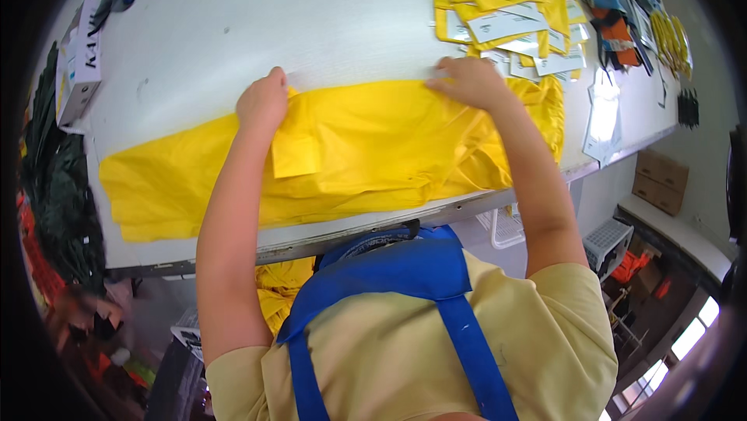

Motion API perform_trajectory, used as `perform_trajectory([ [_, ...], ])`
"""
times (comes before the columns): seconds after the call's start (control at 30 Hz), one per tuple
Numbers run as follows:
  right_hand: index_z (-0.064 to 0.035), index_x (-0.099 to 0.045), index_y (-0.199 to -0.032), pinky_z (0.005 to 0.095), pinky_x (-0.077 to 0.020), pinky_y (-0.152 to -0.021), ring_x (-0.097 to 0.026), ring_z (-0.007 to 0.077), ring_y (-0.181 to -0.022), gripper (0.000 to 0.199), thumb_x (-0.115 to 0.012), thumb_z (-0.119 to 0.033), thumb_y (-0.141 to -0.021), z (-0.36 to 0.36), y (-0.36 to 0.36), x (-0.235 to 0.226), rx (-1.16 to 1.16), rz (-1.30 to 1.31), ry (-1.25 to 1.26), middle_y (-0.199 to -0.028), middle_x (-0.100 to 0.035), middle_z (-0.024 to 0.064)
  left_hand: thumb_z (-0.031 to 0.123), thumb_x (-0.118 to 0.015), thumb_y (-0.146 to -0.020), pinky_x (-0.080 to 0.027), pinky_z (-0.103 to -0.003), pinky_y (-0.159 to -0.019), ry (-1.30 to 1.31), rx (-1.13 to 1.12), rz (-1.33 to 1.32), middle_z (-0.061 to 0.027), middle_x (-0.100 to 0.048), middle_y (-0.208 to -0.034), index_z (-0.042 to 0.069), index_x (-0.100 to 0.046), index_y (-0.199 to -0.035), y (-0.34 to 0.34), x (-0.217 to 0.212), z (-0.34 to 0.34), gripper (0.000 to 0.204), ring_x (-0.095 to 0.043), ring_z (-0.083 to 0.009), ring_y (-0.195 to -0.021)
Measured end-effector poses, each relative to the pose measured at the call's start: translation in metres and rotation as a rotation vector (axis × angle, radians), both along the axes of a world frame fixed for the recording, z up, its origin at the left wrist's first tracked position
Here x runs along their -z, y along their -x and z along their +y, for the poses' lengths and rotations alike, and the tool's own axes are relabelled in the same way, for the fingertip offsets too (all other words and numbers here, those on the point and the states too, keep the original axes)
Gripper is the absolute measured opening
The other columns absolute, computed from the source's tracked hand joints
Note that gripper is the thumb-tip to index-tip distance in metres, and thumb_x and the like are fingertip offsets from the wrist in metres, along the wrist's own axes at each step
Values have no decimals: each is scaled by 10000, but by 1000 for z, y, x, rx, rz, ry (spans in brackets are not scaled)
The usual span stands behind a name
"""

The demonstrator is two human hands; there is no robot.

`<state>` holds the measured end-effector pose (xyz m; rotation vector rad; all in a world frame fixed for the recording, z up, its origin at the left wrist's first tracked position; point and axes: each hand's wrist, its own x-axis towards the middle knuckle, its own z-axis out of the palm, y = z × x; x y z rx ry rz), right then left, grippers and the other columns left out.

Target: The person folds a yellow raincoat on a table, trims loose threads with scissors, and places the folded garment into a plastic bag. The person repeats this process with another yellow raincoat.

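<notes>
A long yellow garment [373, 137], smooth and folded into a band, lies across the near side of the white table [272, 16]. It has a square flap, like a pocket, near its middle. My left hand [264, 102] is closed at the garment's far edge, just beside that flap. Farther right, my right hand [472, 84] reaches over the same edge with bent fingers, thumb against the yellow cloth; its fingertips are partly hidden. The cloth is bunched and wrinkled under my right forearm.
Yellow packs with white labels [510, 24] are heaped at the far right, beside assorted dark and coloured items [618, 20]. A white box [80, 71] stands at the left edge, near dark green cloth [58, 180]. Under the table hangs more yellow cloth [284, 289].
</notes>
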<state>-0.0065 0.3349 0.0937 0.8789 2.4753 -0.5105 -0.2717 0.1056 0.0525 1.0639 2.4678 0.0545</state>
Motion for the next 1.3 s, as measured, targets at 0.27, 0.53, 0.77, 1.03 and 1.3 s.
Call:
perform_trajectory([
  [0.27, -165, -560, -1261, 353, -406, -989, -551, 277, -1130, 613, -717, -195, -669, 89, -152, -24, 144, 10, 85, -1160, -633, 92, 149, -629, -822, -467, -415, -808, -413, 146, 262, -86, -581, -1041, 101, -585, -1061, 0, -22, -29, 248, -558, -303, -969],
  [0.53, -119, -572, -977, 369, -457, -797, -563, 328, -908, 277, -608, 9, -734, 80, -167, 7, 62, 350, -257, -906, -541, 109, 137, -720, -700, -388, -434, -939, -165, 620, -214, -94, -511, -1173, 245, -577, -1240, -121, -28, -85, 570, -484, -309, -1076],
  [0.77, -165, -572, -1071, 428, -397, -926, -498, 310, -1096, 449, -665, -27, -654, 49, -166, 29, -187, 436, -559, -1124, -536, 94, 146, -699, -676, -253, -500, -1054, -435, 641, 138, -73, -477, -1262, 305, -599, -1217, -136, 7, -117, 573, -411, -291, -1188],
  [1.03, -128, -504, -1268, 420, -344, -987, -470, 275, -1156, 666, -730, -183, -644, -150, -89, -23, -475, 357, 170, -1215, -512, 104, 393, -720, -735, -243, -503, -1043, -422, 469, 79, -104, -411, -1354, 225, -568, -1247, -152, -13, -150, 560, -367, -310, -1232],
  [1.3, -101, -591, -1005, 359, -405, -703, -520, 248, -806, 353, -658, -104, -659, -173, -76, 5, -514, 544, -86, -793, -509, 42, 271, -768, -674, -358, -457, -933, -484, 276, 219, -114, -478, -1219, 142, -575, -1211, -125, -2, -227, 585, -457, -312, -1104],
])
